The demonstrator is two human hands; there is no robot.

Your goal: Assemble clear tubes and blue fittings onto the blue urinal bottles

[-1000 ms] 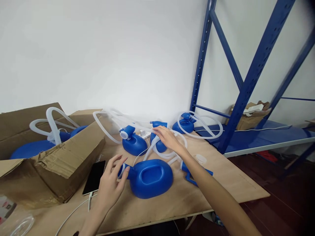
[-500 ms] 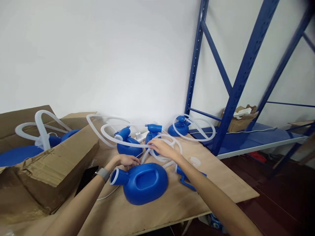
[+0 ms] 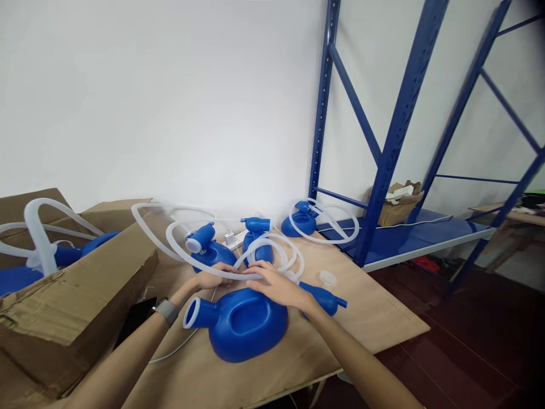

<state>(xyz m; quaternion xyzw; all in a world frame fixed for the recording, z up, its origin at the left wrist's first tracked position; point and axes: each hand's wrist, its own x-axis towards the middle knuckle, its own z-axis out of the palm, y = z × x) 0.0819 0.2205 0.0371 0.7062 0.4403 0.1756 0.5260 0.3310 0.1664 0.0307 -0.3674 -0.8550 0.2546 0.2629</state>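
Note:
A large blue plastic urinal bottle (image 3: 249,335) lies on its side in front of me, its open white-rimmed neck pointing left. Just behind it, a translucent white hose (image 3: 193,262) runs between my hands. My right hand (image 3: 275,284) closes its fingers over the hose above the bottle's far edge. My left hand (image 3: 213,277) is closed at the hose a little further left, its fingertips partly hidden. Right of the bottle, partly behind my right forearm, lies a blue spouted head piece (image 3: 321,298). A clear round cap (image 3: 327,278) rests beyond it.
Several more blue bottles (image 3: 212,255) with coiled hoses stand along the wall. A cardboard box (image 3: 89,284) with bottles and hoses takes up the left side. A white charger (image 3: 230,238) sits in a power strip. A blue metal rack (image 3: 392,130) rises at the right.
My right hand has come down with the hose towards the bottle. My left hand has risen from behind the bottle to the hose. The blue head piece has turned, and the view has shifted right.

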